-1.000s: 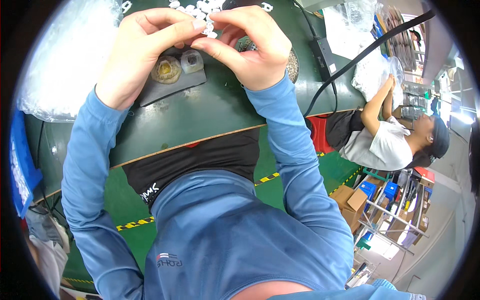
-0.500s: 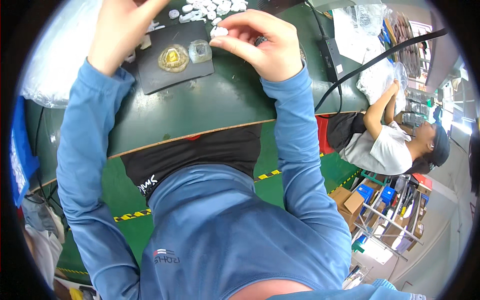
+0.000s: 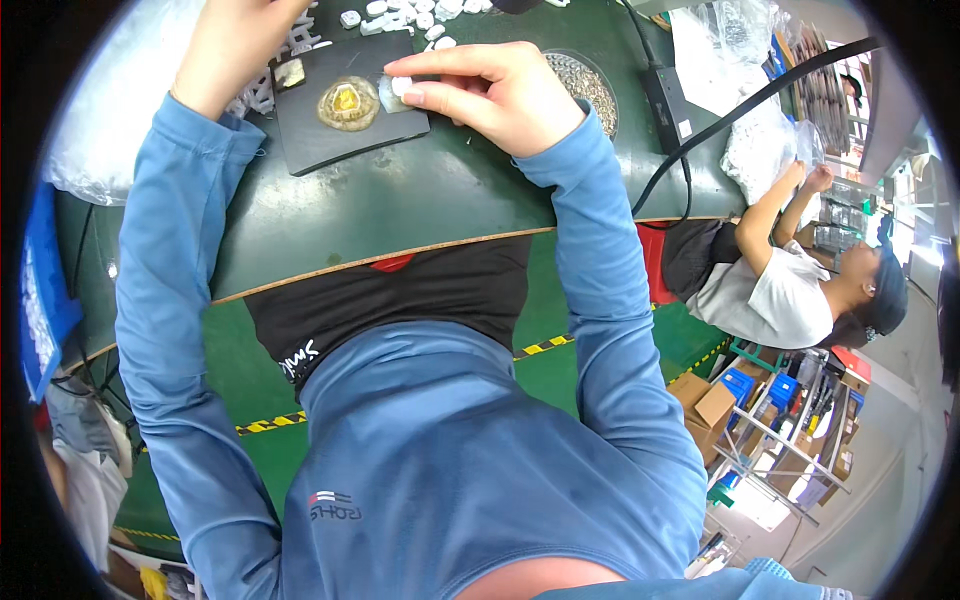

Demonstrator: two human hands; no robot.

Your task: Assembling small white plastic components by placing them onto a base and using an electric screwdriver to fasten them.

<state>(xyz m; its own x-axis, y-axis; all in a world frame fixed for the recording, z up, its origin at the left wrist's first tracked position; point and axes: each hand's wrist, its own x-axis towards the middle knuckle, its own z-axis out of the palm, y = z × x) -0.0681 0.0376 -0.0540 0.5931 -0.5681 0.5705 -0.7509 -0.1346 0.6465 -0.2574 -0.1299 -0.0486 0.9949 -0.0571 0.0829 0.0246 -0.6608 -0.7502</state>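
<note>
My right hand (image 3: 500,92) pinches a small white round piece (image 3: 402,86) between thumb and forefinger. It holds the piece at a translucent pale block (image 3: 388,100), which it partly covers. The block is on a black flat plate (image 3: 310,145) on the green table. To the left of the block, a round translucent yellowish holder (image 3: 348,103) with a bright yellow middle rests on the same plate. A small pale square piece (image 3: 289,74) lies at the plate's left corner. My left hand (image 3: 235,50) is beyond that corner; its fingers run out of the picture at the top.
Loose white pieces (image 3: 420,12) lie along the far side. A round dish of tiny metal parts (image 3: 597,100) stands right of my right hand, near a black power adapter (image 3: 663,105). A clear plastic bag (image 3: 120,120) is at left. Another person (image 3: 770,290) sits at right.
My right hand has come down and left with the white piece, from beyond the translucent block onto it. The dish of metal parts now shows. My left hand has shifted slightly up and left.
</note>
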